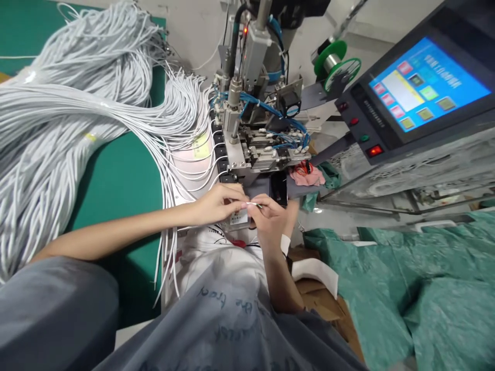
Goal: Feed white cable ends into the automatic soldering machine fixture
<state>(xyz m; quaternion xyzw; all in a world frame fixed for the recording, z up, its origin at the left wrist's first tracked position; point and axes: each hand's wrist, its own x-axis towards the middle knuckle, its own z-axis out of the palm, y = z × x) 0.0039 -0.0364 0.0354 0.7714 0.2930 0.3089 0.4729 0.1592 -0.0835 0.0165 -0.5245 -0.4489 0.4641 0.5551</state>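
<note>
Just in front of the machine, my left hand [222, 204] and my right hand [268, 214] meet at their fingertips. Both are closed in a pinch on the end of a thin white cable [252, 204]. Dark green wire tips show at the cable's end, by my right fingers. Behind my hands stands the bench machine [251, 149] with metal cylinders and blue air tubes. Along its left side, several white cables [201, 172] curve into black blocks. Where the held cable runs beyond my left fingers is hidden.
Large bundles of grey-white cable [104, 56] lie on the green table [112, 180] to the left. A touchscreen panel [429, 85] and a green wire spool [336, 64] stand at right. Pink cloth [307, 174] lies by the machine; green sheeting [371, 278] covers the lower right.
</note>
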